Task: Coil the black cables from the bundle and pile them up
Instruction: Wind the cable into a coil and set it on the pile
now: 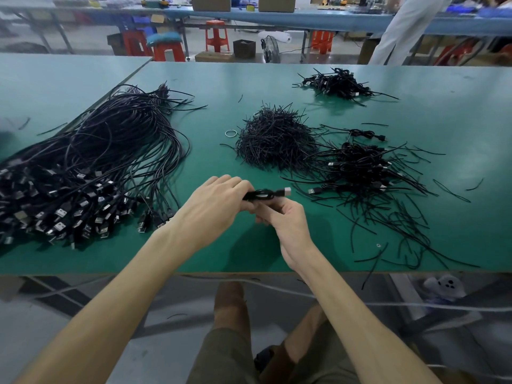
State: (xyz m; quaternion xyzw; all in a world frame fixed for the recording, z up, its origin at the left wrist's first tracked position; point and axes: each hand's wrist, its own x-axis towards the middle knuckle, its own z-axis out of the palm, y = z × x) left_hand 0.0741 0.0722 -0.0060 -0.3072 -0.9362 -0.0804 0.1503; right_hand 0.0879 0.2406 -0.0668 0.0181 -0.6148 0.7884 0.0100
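Holding a small coiled black cable just above the green tabletop near its front edge, you grip it from both sides. Your left hand has its fingers curled over one end. Your right hand pinches it from beneath, and the plug sticks out to the right. The big bundle of loose cables lies to your left. A heap of short black ties sits ahead. A pile of coiled cables rests to your right, with a second pile farther back.
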